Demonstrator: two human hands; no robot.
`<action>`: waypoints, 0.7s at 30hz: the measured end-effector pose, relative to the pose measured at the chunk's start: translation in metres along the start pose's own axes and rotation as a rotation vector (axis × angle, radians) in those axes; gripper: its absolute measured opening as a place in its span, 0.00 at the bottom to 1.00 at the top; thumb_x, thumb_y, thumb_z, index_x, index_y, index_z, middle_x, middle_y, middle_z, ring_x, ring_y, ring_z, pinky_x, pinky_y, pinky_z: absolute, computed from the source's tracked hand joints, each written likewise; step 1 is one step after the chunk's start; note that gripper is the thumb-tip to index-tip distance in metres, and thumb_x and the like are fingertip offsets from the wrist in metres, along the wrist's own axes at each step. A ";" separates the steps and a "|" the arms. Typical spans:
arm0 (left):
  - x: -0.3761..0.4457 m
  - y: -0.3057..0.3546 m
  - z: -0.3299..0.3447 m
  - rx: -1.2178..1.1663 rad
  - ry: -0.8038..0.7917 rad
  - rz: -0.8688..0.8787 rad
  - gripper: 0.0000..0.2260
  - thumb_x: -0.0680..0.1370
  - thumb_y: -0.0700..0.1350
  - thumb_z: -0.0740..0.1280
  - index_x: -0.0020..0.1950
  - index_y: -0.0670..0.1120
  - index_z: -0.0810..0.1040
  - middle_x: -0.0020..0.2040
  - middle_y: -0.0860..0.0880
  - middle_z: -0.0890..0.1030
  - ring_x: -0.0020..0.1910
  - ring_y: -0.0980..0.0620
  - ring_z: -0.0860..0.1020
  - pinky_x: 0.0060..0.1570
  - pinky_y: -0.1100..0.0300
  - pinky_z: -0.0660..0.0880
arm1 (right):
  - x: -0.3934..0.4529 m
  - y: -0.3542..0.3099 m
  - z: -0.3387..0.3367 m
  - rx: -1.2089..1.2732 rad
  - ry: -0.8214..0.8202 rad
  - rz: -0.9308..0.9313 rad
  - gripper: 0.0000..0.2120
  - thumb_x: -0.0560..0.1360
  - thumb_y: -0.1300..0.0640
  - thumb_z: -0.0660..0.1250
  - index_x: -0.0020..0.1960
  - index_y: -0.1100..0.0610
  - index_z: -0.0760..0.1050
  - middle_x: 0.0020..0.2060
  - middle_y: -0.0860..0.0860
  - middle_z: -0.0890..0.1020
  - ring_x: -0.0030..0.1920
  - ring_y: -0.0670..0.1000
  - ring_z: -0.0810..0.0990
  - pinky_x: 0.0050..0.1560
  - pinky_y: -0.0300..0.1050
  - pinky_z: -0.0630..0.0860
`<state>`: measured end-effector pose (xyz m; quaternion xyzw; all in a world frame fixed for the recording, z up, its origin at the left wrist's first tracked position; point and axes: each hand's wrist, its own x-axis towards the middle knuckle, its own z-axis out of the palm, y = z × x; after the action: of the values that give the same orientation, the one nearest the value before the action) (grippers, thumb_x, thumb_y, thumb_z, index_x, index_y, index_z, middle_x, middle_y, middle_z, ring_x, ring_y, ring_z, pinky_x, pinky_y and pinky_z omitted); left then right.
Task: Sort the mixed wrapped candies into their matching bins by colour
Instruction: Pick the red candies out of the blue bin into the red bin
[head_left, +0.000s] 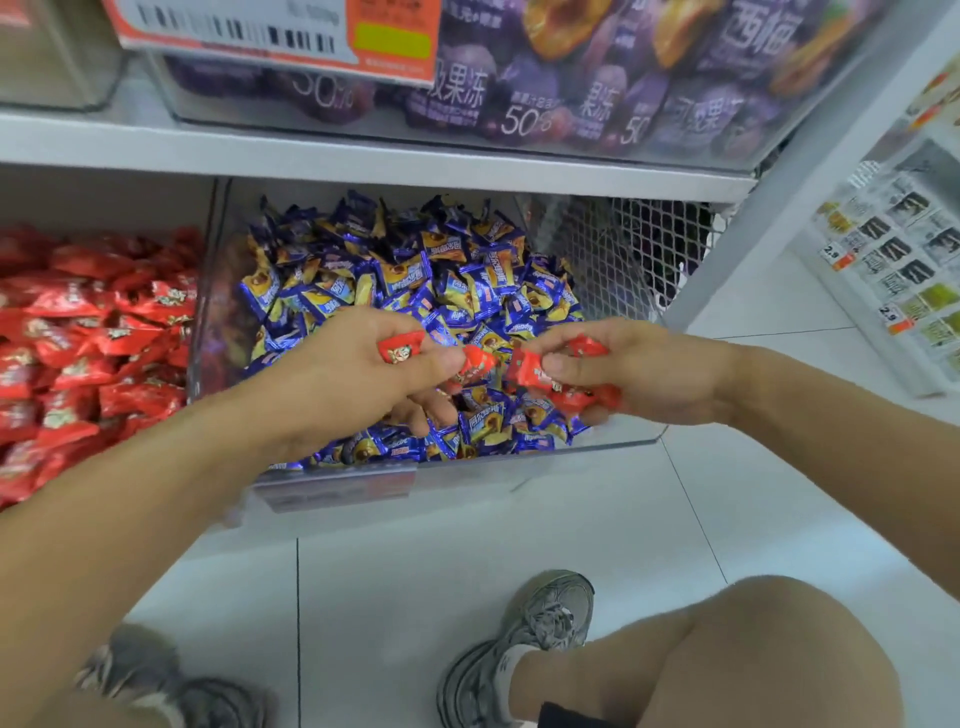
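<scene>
A: Where did the clear plastic bin of red foil-wrapped candies lie?
B: Left of the clear bin of blue-and-yellow wrapped candies, nearer the left hand.
A: And the grips?
B: Left pinched red strays; the right hand clutched several.

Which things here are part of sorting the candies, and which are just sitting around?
Part of the job: left hand and right hand, both holding red candies; blue candy bin; red candy pile.

Just sitting around: purple jelly packs, price label, wire mesh, sneakers.
</scene>
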<state>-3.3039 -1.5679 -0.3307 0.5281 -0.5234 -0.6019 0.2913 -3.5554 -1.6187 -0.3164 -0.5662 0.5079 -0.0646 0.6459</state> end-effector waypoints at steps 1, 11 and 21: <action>-0.004 -0.001 -0.001 -0.111 0.022 -0.017 0.11 0.76 0.45 0.69 0.44 0.36 0.78 0.41 0.36 0.84 0.36 0.40 0.82 0.37 0.56 0.81 | 0.000 -0.002 0.005 0.086 -0.022 -0.024 0.15 0.74 0.54 0.70 0.60 0.56 0.79 0.44 0.55 0.80 0.37 0.50 0.76 0.35 0.41 0.71; -0.084 -0.006 -0.066 0.374 0.529 0.310 0.05 0.78 0.45 0.68 0.43 0.48 0.77 0.32 0.50 0.83 0.23 0.59 0.74 0.27 0.66 0.70 | 0.021 -0.079 0.121 0.391 -0.062 -0.281 0.07 0.81 0.59 0.61 0.51 0.58 0.79 0.34 0.54 0.75 0.33 0.50 0.73 0.30 0.40 0.69; -0.143 -0.052 -0.167 0.563 0.502 0.132 0.34 0.66 0.42 0.80 0.67 0.58 0.69 0.52 0.59 0.76 0.36 0.66 0.75 0.42 0.70 0.70 | 0.100 -0.136 0.221 -0.623 0.284 -0.678 0.09 0.79 0.51 0.67 0.58 0.51 0.78 0.54 0.45 0.81 0.53 0.44 0.78 0.58 0.44 0.74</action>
<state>-3.0974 -1.4774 -0.3143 0.6837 -0.6134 -0.2664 0.2923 -3.2793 -1.5851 -0.3007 -0.8521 0.3729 -0.1931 0.3123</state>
